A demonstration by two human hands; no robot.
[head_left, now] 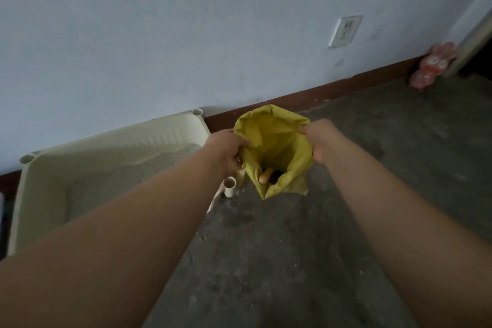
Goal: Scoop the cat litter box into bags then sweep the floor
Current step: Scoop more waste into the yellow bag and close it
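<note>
Both hands pinch the rim of a thin yellow plastic bag and pull its mouth wide, the left hand on its left edge, the right hand on its right. Inside lie a tan rounded handle end and something dark, too dim to identify. Just left, a cream plastic litter box holds pale grey litter against the wall. The grey concrete floor is speckled with grains. Beyond are a brown skirting board, a white wall socket and a pink plush toy in the corner.

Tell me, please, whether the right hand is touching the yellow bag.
Touching. The head view shows the right hand gripping the rim of the yellow bag, its fingers curled on the edge; the left hand grips the opposite rim.
</note>
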